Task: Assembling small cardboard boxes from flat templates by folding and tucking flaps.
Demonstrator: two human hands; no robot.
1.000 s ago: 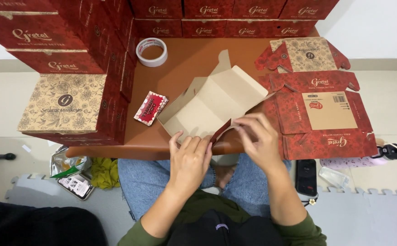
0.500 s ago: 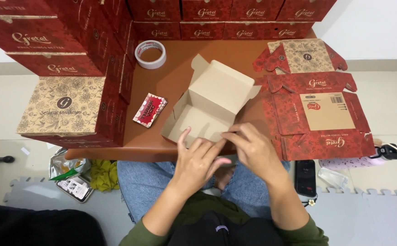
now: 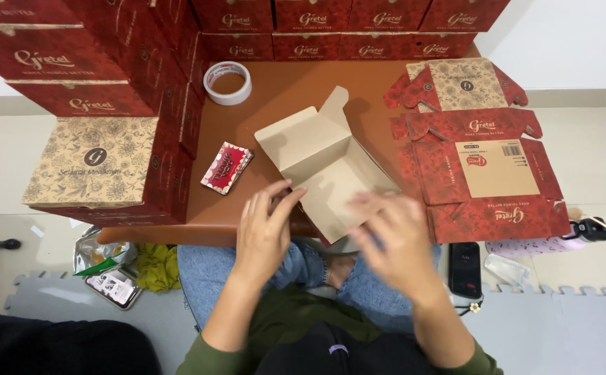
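Between both hands: open tan carton.

A half-folded box sits in the middle of the frame on the brown worktop, plain tan inside, with its flaps open. The left hand touches its near left edge, and the right hand is at its near right side. At the right lie flat, unfolded boxes, red with tan panels. A row of red boxes runs along the top. More red boxes are stacked at the upper left, and below them is a red box with a tan flowery lid. A small red and white packet lies left of the open box.
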